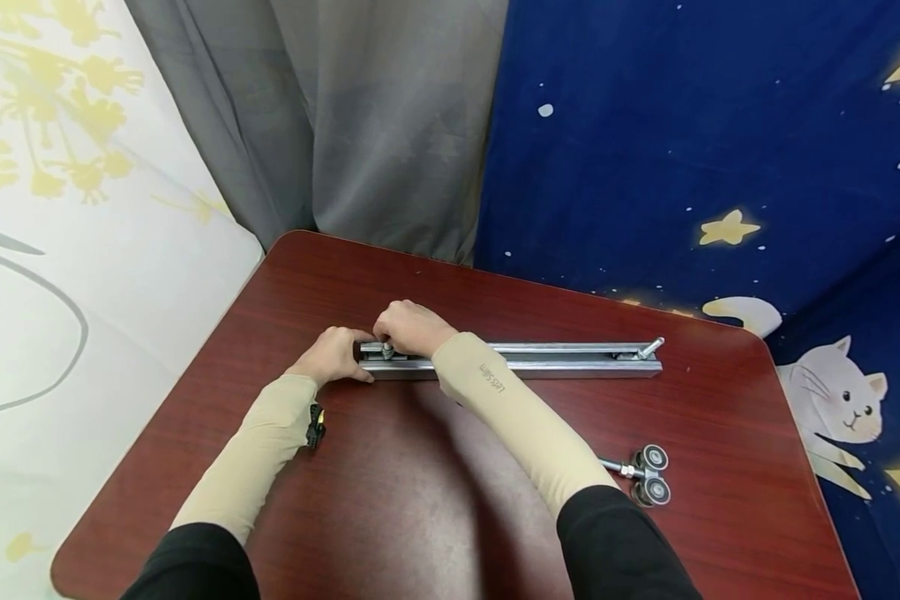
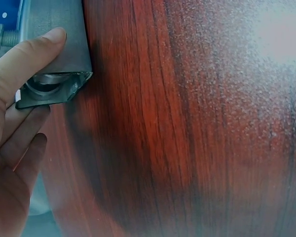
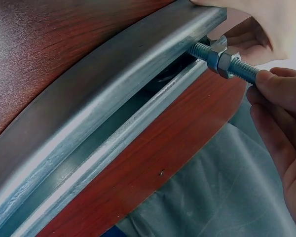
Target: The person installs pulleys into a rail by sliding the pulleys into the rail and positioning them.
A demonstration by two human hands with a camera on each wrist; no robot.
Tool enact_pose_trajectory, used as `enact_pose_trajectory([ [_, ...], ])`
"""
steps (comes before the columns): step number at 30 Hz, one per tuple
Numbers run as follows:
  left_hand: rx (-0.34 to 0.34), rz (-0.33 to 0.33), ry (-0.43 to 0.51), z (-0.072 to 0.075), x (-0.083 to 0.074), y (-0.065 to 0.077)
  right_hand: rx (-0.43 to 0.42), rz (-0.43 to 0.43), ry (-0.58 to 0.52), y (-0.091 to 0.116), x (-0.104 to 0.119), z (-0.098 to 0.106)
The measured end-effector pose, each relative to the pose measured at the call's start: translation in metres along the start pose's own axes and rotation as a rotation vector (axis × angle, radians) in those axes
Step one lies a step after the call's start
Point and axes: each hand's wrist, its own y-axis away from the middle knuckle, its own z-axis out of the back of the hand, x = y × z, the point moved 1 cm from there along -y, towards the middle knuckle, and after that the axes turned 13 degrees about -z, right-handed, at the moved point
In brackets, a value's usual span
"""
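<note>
reddish-brown wooden table (image 1: 390, 500) stands before grey and starry blue curtains. a long galvanised steel track (image 1: 540, 360) lies across its middle. the left hand (image 1: 333, 357) grips the track's left end, thumb on its side. the right hand (image 1: 411, 327) pinches a threaded steel bolt (image 3: 222, 59) sticking out of the slot there. a loose four-wheeled steel roller (image 1: 647, 475) lies nearby.

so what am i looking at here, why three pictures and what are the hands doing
A person works with bare hands, wearing three cameras. The wide picture comes from the head; the two close ones come from the wrists. On the table lies a metal rail. The left hand grips the rail's end. The right hand pinches a threaded bolt sticking out of the rail's slot. A second bolt stands at the far end, and a loose roller lies nearer the person.
</note>
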Motion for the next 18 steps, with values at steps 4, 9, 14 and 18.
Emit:
enact_pose_trajectory([
  [4, 0.010, 0.013, 0.011, 0.000, 0.000, -0.001, 0.007, 0.003, -0.003, 0.003, -0.003, 0.001],
  [9, 0.010, 0.028, 0.019, 0.000, 0.000, -0.001, 0.003, 0.012, -0.011, 0.008, -0.009, 0.001],
  [14, 0.012, 0.039, 0.023, 0.001, 0.000, 0.000, -0.010, 0.014, -0.017, 0.012, -0.016, 0.000],
  [18, 0.022, 0.049, 0.036, 0.000, 0.000, 0.000, -0.002, 0.020, -0.030, 0.015, -0.019, -0.001],
])
